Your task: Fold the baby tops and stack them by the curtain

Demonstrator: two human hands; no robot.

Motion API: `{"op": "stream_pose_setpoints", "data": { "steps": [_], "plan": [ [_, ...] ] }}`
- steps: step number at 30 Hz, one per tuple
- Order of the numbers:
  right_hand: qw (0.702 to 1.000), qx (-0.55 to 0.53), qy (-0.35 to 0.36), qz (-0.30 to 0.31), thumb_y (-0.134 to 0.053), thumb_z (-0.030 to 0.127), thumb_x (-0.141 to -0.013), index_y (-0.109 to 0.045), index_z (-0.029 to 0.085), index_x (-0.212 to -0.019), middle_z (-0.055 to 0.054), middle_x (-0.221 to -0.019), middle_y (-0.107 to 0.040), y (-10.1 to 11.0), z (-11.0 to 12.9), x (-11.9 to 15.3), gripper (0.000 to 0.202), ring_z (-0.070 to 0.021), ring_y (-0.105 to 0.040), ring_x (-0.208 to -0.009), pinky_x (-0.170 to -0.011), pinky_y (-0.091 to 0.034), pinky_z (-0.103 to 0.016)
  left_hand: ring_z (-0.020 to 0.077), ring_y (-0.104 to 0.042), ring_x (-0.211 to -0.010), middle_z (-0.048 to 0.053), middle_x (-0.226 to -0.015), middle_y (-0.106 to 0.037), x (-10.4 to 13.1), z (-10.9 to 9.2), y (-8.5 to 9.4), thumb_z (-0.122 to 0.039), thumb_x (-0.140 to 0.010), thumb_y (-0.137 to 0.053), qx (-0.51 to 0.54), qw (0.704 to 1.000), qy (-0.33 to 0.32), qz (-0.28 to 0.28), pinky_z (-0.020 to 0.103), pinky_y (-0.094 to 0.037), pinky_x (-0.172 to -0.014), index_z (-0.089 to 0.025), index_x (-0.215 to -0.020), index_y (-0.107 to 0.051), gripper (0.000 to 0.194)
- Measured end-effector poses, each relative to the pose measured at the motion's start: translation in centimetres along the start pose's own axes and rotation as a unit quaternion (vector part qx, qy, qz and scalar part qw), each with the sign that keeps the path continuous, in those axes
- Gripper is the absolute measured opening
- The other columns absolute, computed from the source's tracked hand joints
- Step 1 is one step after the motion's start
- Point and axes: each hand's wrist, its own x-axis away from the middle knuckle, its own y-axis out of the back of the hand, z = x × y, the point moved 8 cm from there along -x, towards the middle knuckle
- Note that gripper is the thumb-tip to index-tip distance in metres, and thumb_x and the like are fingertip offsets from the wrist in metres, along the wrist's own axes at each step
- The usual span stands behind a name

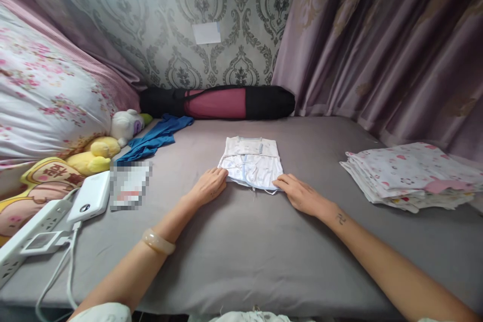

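A small white garment with pale blue trim (252, 163), like a baby's top, lies folded on the grey sheet (241, 241). Its near edge faces me, and thin ties hang out from it. My left hand (210, 185) pinches the garment's near left corner, fingers closed on the cloth. At the near right corner, my right hand (298, 192) holds the fabric the same way, thumb and fingers together. The garment rests mostly flat on the sheet, with some wrinkles in its lower half.
A stack of folded patterned cloths (411, 173) lies at the right. On the left are a white power bank (90, 196), a power strip (32, 234) with cables, plush toys (101, 153) and a blue cloth (156, 136). A black and red roll bag (217, 102) lines the wall.
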Motion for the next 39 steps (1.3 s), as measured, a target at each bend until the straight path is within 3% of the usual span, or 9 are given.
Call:
{"op": "stream_pose_setpoints", "data": {
  "steps": [4,11,15,24,30,34,39],
  "plan": [
    [1.0,-0.007,0.013,-0.028,-0.036,-0.003,-0.085,-0.061,0.019,-0.114,-0.01,-0.113,-0.06,0.0,-0.6,0.0,0.044,-0.0216,-0.055,-0.099,-0.085,-0.049,-0.034,0.023,-0.056,-0.093,0.01,-0.105,-0.062,0.6,-0.1,0.6,-0.032,-0.101,-0.035,0.038,0.999,-0.033,-0.007,0.036,-0.046,-0.083,-0.021,-0.107,-0.056,0.025],
    [0.996,-0.054,0.016,-0.066,-0.04,0.009,-0.093,-0.059,0.021,-0.119,-0.011,-0.12,-0.059,0.1,-0.8,0.3,0.034,-0.0233,-0.056,-0.108,-0.094,-0.05,-0.04,0.0223,-0.057,-0.102,0.009,-0.11,-0.065,1.5,1.1,0.7,-0.022,-0.099,-0.036,0.061,0.997,-0.033,-0.019,0.036,-0.046,-0.089,-0.022,-0.11,-0.061,0.027],
    [0.994,-0.07,0.015,-0.088,-0.044,0.019,-0.096,-0.058,0.021,-0.122,-0.013,-0.125,-0.06,0.0,-1.4,0.4,0.029,-0.0256,-0.056,-0.114,-0.097,-0.05,-0.044,0.0226,-0.059,-0.102,0.009,-0.108,-0.067,1.2,1.8,0.6,-0.026,-0.1,-0.036,0.093,0.995,-0.018,-0.039,0.036,-0.047,-0.09,-0.021,-0.108,-0.062,0.028],
    [0.99,-0.077,-0.012,-0.115,-0.034,0.011,-0.095,-0.055,0.022,-0.129,-0.011,-0.112,-0.067,-0.5,-2.5,0.3,0.042,-0.0235,-0.062,-0.107,-0.091,-0.054,-0.043,0.023,-0.06,-0.098,0.009,-0.106,-0.068,0.9,2.2,0.3,-0.034,-0.099,-0.043,0.115,0.991,-0.02,-0.06,0.037,-0.049,-0.087,-0.021,-0.109,-0.062,0.025],
    [0.99,-0.088,0.005,-0.108,-0.043,0.015,-0.094,-0.056,0.022,-0.125,-0.012,-0.124,-0.061,-0.4,-2.1,0.5,0.034,-0.024,-0.057,-0.115,-0.098,-0.05,-0.043,0.0221,-0.058,-0.103,0.009,-0.11,-0.068,1.3,2.5,0.2,-0.033,-0.099,-0.044,0.135,0.988,-0.025,-0.065,0.037,-0.048,-0.092,-0.022,-0.106,-0.065,0.025],
    [0.989,-0.094,0.001,-0.114,-0.041,0.015,-0.095,-0.064,0.023,-0.107,-0.011,-0.117,-0.063,0.2,-2.1,0.1,0.028,-0.0232,-0.06,-0.108,-0.093,-0.052,-0.041,0.0221,-0.06,-0.102,0.007,-0.106,-0.07,1.0,3.1,0.7,-0.03,-0.096,-0.046,0.171,0.982,0.0,-0.078,0.036,-0.05,-0.09,-0.023,-0.102,-0.066,0.022],
    [0.979,-0.116,-0.055,-0.161,-0.038,0.015,-0.094,-0.063,0.023,-0.112,-0.009,-0.11,-0.067,1.3,-3.3,-1.1,0.032,-0.0227,-0.063,-0.104,-0.093,-0.051,-0.039,0.0206,-0.063,-0.088,0.006,-0.094,-0.071,-0.2,3.9,1.8,-0.029,-0.092,-0.048,0.203,0.968,0.067,-0.132,0.033,-0.052,-0.079,-0.022,-0.101,-0.067,0.022]
  ]
}}
